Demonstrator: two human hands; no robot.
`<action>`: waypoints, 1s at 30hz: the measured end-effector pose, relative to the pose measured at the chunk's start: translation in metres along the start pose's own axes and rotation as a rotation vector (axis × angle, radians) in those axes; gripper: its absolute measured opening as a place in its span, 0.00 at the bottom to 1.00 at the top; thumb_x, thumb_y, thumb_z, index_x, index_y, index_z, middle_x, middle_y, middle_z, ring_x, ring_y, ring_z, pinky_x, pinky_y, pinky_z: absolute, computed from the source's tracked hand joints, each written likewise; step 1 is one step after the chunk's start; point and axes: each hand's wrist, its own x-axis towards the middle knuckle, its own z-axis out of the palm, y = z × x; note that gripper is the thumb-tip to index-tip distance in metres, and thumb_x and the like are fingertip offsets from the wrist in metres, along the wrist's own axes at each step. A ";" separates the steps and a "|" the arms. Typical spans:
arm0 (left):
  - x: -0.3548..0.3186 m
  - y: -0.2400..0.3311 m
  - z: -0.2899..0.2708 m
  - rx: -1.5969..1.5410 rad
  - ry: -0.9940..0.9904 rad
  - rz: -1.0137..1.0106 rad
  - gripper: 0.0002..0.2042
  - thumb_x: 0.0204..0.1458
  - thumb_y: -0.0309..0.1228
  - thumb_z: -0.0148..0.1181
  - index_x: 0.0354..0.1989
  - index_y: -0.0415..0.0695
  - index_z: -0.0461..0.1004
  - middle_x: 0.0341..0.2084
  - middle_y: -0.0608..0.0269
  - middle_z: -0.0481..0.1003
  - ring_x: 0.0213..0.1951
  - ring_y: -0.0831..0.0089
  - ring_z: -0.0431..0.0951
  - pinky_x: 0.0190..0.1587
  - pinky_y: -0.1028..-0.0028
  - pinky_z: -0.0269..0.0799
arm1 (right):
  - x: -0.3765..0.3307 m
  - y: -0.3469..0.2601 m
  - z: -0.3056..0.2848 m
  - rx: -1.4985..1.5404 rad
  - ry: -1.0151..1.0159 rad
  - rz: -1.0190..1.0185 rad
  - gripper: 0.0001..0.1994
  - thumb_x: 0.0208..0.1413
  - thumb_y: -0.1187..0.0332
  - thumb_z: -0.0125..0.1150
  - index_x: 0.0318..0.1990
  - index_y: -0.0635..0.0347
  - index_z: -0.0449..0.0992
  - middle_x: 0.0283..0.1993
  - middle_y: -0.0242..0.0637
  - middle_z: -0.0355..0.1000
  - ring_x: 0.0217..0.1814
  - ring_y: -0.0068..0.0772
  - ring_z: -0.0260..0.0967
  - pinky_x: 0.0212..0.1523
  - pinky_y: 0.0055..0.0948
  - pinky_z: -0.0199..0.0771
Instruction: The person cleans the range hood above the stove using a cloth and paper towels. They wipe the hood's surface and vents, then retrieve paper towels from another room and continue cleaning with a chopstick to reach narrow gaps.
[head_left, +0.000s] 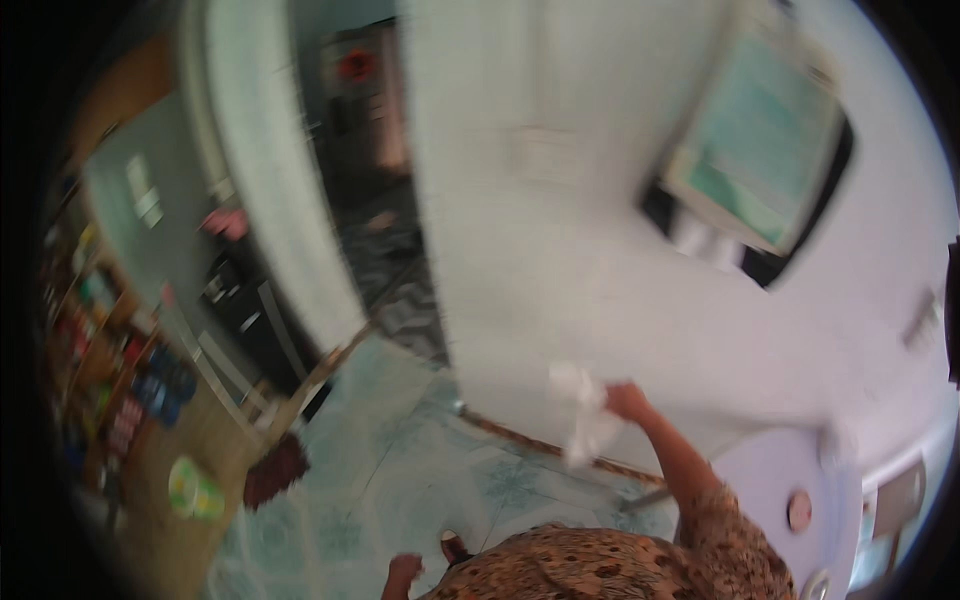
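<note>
Hand (626, 401), right, stretched forward, gripping white bundle (582, 412).

Widespread motion blur; wall (510, 270) bright, doorway (365, 190) dim; edges curved, rim black.

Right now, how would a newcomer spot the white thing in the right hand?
Start at the big white wall and go down to the right hand in front of it. In that hand's grip is a blurred, crumpled-looking white thing; unlike the framed green panel above, it is hand-held.

Home or small shop, cannot tell which: shelved colourful goods (122, 425), patterned tile floor (400, 450), lilac table (750, 480).
</note>
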 end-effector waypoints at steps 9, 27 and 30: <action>0.031 0.088 -0.210 -1.042 0.492 0.155 0.37 0.47 0.41 0.57 0.61 0.45 0.43 0.58 0.54 0.49 0.58 0.58 0.53 0.55 0.64 0.54 | -0.002 -0.252 0.062 1.037 -0.645 -0.009 0.19 0.39 0.71 0.64 0.43 0.65 0.71 0.39 0.35 0.71 0.40 0.29 0.69 0.42 0.29 0.69; 0.032 -0.115 -0.250 -1.688 0.680 0.170 0.31 0.48 0.28 0.53 0.59 0.41 0.45 0.53 0.59 0.57 0.54 0.69 0.59 0.54 0.69 0.57 | 0.115 -0.480 0.263 0.836 -0.866 -0.004 0.20 0.44 0.63 0.60 0.44 0.67 0.69 0.37 0.37 0.71 0.36 0.26 0.68 0.36 0.25 0.68; 0.051 -0.136 -0.271 -1.932 0.690 -0.002 0.29 0.46 0.25 0.56 0.56 0.40 0.50 0.49 0.58 0.62 0.48 0.69 0.65 0.47 0.70 0.65 | 0.141 -0.503 0.275 0.869 -0.881 -0.036 0.18 0.46 0.65 0.59 0.43 0.67 0.70 0.36 0.36 0.71 0.36 0.25 0.68 0.36 0.25 0.68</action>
